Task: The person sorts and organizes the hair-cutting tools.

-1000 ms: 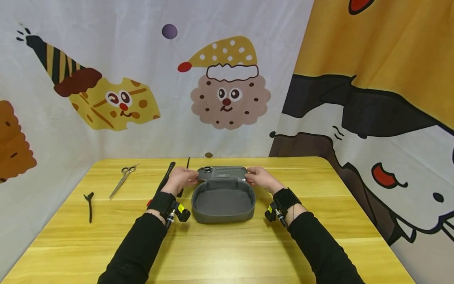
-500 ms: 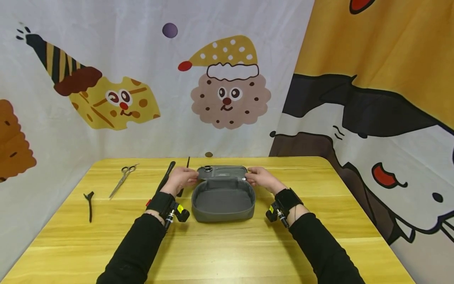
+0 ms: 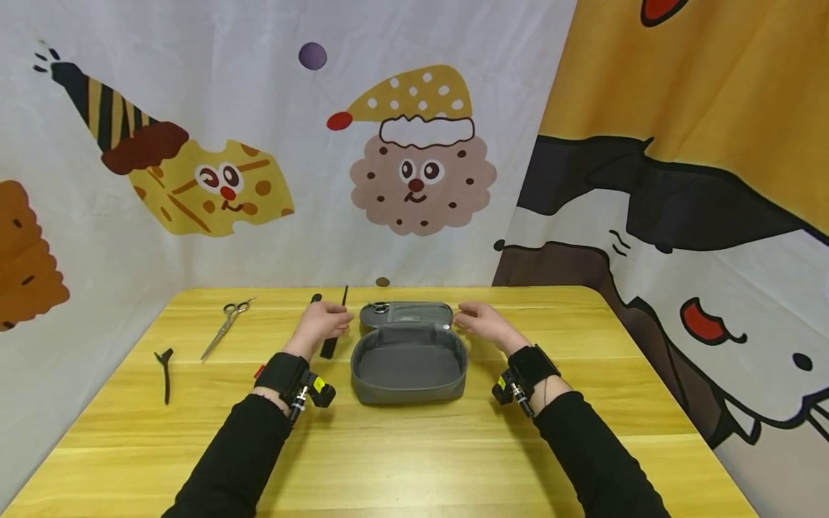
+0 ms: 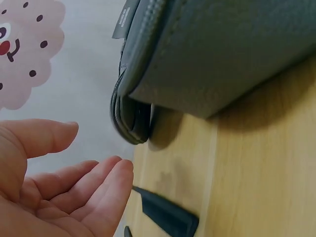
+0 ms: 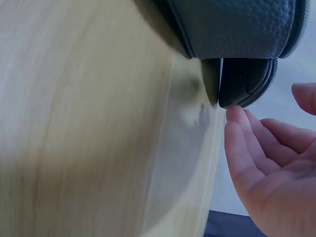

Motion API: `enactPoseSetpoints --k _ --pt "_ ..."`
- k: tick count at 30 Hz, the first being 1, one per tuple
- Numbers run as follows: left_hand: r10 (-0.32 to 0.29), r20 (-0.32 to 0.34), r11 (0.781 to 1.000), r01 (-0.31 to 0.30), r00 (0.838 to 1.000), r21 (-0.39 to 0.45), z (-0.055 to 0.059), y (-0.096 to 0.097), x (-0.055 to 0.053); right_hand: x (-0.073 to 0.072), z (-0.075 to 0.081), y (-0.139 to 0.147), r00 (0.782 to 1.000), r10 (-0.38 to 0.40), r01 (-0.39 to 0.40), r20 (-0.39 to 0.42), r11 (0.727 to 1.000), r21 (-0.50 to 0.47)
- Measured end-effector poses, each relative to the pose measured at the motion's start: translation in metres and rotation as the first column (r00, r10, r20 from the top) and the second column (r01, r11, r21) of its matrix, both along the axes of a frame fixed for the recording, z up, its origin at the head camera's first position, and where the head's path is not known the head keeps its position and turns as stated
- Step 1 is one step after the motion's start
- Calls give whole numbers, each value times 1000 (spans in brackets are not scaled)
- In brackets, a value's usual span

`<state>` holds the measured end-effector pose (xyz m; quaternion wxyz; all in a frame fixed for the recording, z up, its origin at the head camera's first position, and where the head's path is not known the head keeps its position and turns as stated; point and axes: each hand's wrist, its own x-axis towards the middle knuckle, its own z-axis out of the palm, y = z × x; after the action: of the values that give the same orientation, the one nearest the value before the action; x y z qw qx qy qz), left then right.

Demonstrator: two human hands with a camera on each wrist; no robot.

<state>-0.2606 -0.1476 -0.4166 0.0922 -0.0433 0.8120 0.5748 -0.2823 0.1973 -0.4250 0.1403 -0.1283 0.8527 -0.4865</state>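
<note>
A grey zip case (image 3: 408,393) lies open in the middle of the table, its lid (image 3: 421,314) folded back away from me. Metal finger rings (image 3: 381,308), like those of scissors, show at the lid's left end. My left hand (image 3: 319,325) hovers left of the lid, thumb and fingers spread apart and holding nothing; the left wrist view shows a gap to the case. My right hand (image 3: 488,324) is at the lid's right end, fingers extended. Its fingertips (image 5: 236,112) are at the lid's edge; whether they touch it I cannot tell.
A black comb (image 3: 329,347) with a thin tail lies beside my left hand. Behind that hand the end of a black handle (image 3: 316,297) shows. Farther left are silver scissors (image 3: 223,331) and a black hair clip (image 3: 166,375). A printed curtain (image 3: 259,259) hangs behind the table.
Both hands have let go of the lid's ends. The left hand has moved left, uncovering more of the comb; the right has shifted slightly right. The case stays in place.
</note>
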Motion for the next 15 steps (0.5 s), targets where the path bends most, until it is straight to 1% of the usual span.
enactPoseSetpoints --k 5,7,12,15 --pt "-24 -77 995 17 997 -97 0 -9 5 4 0 -1 990 7 14 -141 990 142" --pt "-24 -88 993 13 996 -119 0 -12 7 5 1 -2 984 18 14 -179 984 177" --pt "-4 -130 981 -21 992 -193 -2 -25 12 8 1 -3 972 27 21 -232 979 202" --pt "1 -168 965 -45 986 -258 -3 -36 14 9 1 -3 964 23 34 -265 977 208"
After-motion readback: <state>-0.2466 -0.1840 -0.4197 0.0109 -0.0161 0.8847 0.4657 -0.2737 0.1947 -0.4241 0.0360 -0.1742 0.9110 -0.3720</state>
